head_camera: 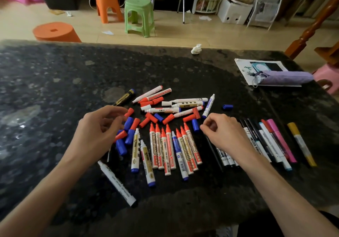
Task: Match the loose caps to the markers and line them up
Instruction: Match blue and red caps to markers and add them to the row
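A row of uncapped whiteboard markers [172,148], mostly red-tipped, lies side by side at the table's middle. Loose red and blue caps [131,126] are scattered just beyond and left of it. Farther back is a jumble of markers [176,104], some capped. My left hand [99,132] hovers over the left cap cluster with loosely curled fingers and nothing visibly in them. My right hand [222,134] has its fingers curled tight next to a blue cap [195,125], above a thin black pen [213,150]; whether it pinches anything is hidden. Capped pens [271,141] are lined up at the right.
One blue cap [227,106] lies alone to the right of the jumble. A black-ended marker [117,183] lies at an angle near my left forearm. A purple pouch on a paper sheet [286,78] sits at the back right, a crumpled tissue [196,49] at the far edge.
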Action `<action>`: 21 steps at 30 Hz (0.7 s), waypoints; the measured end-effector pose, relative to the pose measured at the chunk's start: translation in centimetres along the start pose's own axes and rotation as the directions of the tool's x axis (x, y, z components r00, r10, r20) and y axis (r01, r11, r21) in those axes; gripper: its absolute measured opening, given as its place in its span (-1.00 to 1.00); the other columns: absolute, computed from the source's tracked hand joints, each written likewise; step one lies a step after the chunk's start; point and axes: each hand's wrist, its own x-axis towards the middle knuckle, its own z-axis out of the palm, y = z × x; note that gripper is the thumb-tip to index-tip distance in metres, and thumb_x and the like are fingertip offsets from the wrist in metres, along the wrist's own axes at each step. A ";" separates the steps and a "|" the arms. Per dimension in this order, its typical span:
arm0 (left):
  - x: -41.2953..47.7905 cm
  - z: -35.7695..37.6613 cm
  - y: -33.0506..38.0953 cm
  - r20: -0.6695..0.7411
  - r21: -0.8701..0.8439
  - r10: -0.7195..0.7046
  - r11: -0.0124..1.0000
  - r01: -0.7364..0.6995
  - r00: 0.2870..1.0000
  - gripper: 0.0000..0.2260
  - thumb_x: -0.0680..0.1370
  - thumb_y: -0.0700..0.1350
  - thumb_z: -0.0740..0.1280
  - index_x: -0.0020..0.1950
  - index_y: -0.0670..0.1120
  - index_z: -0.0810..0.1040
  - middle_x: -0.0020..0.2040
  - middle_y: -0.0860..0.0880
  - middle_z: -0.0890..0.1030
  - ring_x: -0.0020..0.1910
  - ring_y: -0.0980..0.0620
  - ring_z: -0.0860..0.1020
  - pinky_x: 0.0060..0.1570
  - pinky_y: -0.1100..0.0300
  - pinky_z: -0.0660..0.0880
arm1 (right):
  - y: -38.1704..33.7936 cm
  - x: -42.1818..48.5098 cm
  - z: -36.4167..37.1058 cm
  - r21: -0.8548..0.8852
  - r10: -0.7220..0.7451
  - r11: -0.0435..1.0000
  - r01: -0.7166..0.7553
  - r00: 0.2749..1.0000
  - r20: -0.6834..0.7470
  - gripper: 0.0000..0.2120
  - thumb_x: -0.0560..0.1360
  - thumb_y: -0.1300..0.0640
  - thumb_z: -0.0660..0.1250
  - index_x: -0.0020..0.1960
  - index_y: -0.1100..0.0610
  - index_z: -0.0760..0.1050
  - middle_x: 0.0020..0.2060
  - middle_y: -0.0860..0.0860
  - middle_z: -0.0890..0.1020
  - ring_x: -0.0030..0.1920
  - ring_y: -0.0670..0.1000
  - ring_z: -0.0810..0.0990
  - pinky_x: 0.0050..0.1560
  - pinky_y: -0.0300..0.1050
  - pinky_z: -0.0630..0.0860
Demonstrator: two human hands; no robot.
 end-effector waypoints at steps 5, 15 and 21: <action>0.1 -0.6 -0.6 -0.029 0.035 -0.028 0.999 0.029 0.999 -0.77 0.64 -0.24 0.34 0.13 0.06 0.68 -0.05 0.13 0.73 -0.05 0.17 0.70 0.06 0.16 0.60 | -1.1 0.1 -0.1 0.025 -0.014 1.000 0.013 1.000 0.024 -0.93 0.59 -0.07 0.42 0.05 -0.13 0.57 -0.19 -0.20 0.62 -0.19 -0.23 0.56 -0.26 -0.23 0.43; 0.3 -0.8 -0.6 -0.034 0.025 -0.047 0.999 0.048 0.998 -0.79 0.63 -0.23 0.34 0.14 0.04 0.68 -0.09 0.13 0.73 -0.09 0.17 0.70 0.05 0.18 0.58 | -1.9 -1.8 0.4 0.025 -0.032 0.999 0.029 0.993 0.113 -0.87 0.53 -0.16 0.47 -0.01 -0.18 0.56 -0.23 -0.19 0.63 -0.15 -0.20 0.60 -0.03 -0.07 0.65; 0.2 -0.7 -0.5 -0.027 0.035 -0.045 0.998 0.046 0.999 -0.79 0.64 -0.22 0.34 0.14 0.04 0.68 -0.09 0.14 0.73 -0.08 0.18 0.69 0.03 0.29 0.54 | -2.3 -2.2 0.2 0.010 0.014 1.000 -0.017 0.978 0.209 -0.82 0.54 -0.13 0.48 0.08 -0.11 0.59 -0.20 -0.14 0.70 -0.28 -0.20 0.64 -0.01 -0.07 0.67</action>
